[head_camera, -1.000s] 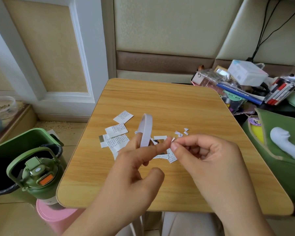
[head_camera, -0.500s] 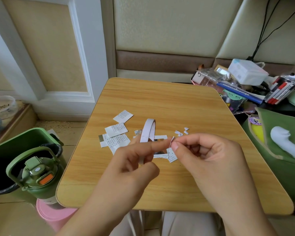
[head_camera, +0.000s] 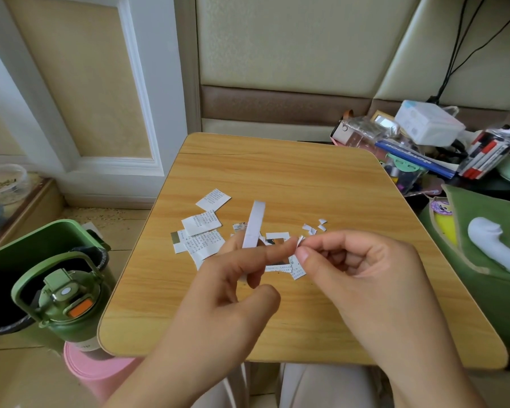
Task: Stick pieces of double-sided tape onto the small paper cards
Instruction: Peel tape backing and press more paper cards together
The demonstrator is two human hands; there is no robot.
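Above the tabletop (head_camera: 306, 178), the left hand (head_camera: 227, 290) holds the upright tape strip (head_camera: 254, 223); right hand (head_camera: 362, 269) fingers pinch its small torn end (head_camera: 300, 240). Paper cards (head_camera: 202, 231) lie scattered beneath.

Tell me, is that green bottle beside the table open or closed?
Closed, as far as it shows: the green bottle stands upright on the floor beside the table, its flip lid lying flat under the carry handle.
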